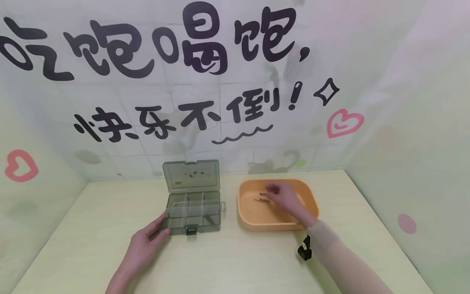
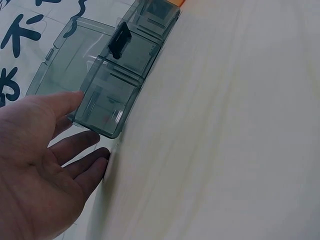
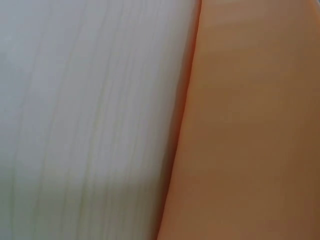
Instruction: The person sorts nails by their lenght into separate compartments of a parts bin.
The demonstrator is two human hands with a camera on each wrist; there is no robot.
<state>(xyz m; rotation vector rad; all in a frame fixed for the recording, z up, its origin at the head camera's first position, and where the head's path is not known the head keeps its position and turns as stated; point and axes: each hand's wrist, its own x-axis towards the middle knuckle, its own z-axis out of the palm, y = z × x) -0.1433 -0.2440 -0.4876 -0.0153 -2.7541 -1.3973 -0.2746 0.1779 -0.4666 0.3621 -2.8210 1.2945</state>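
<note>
A grey see-through compartment box (image 1: 194, 210) stands on the table with its lid (image 1: 191, 175) raised at the back. My left hand (image 1: 147, 245) is at its left front corner, thumb against the front and loosely extended fingers along the side. Thin dark pieces, like screws (image 1: 210, 220), lie in its front right compartment. Over the orange tray (image 1: 245, 218), my right hand (image 1: 284, 197) reaches down with bent fingers. Several small dark screws (image 1: 261, 200) lie by its fingertips; I cannot tell whether it pinches one. The right wrist view shows only the tray's wall (image 3: 245, 125) and tabletop.
The pale wooden table (image 1: 235, 261) meets a patterned wall sheet with large black lettering (image 1: 205, 41) at the back. Side sheets rise to the left and right. A small black device (image 1: 304, 250) hangs under my right wrist, close to the tray's front edge.
</note>
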